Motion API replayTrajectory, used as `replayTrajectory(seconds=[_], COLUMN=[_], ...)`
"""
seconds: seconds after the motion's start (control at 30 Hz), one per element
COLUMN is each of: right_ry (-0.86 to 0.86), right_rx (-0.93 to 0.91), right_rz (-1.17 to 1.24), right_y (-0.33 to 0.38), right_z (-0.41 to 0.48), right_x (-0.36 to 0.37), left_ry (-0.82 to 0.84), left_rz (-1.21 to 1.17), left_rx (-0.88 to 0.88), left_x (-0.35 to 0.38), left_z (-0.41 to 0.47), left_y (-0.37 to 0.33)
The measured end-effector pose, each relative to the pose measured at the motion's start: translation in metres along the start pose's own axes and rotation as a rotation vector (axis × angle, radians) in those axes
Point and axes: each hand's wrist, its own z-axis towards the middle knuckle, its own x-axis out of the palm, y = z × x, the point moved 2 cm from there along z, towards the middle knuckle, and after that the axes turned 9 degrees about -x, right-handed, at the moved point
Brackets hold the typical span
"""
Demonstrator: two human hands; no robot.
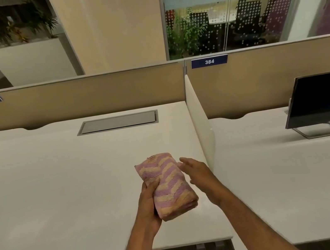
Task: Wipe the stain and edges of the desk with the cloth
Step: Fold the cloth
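Head view: folded cloth (pixel 166 184) held above desk (pixel 60 186), gripped by left hand (pixel 149 204); right hand (pixel 198 173) open beside it, empty. Step: preparing (wiping not begun). Next: press cloth down; stain not discernible.

head cam, only view | worn on person's head, standing height, at the near edge of the desk (pixel 60 186) | faces forward and down, wide-angle, edges bowed | hands close at lower centre, partition (pixel 81 97) mid-distance, glass wall (pixel 228 16) far | neighbouring desk with monitor (pixel 327 97) at right edge
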Motion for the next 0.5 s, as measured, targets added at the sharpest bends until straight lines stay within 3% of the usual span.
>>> replayTrajectory(seconds=[0.1,0.17,0.37,0.5], right_ry=[0.196,0.237,0.073,-0.014], right_rx=[0.161,0.183,0.123,0.122], right_rz=[0.252,0.4,0.305,0.271], right_y=[-0.019,-0.027,-0.032,-0.031], right_z=[0.006,0.011,0.049,0.085], right_x=[0.002,0.005,0.009,0.007], left_ry=[0.026,0.051,0.064,0.006], left_rz=[-0.028,-0.022,0.102,0.371], left_rx=[-0.035,-0.042,-0.062,-0.073], left_x=[0.005,0.007,-0.001,-0.004], left_z=[0.003,0.007,0.035,0.066], left_y=[-0.01,-0.018,-0.041,-0.065])
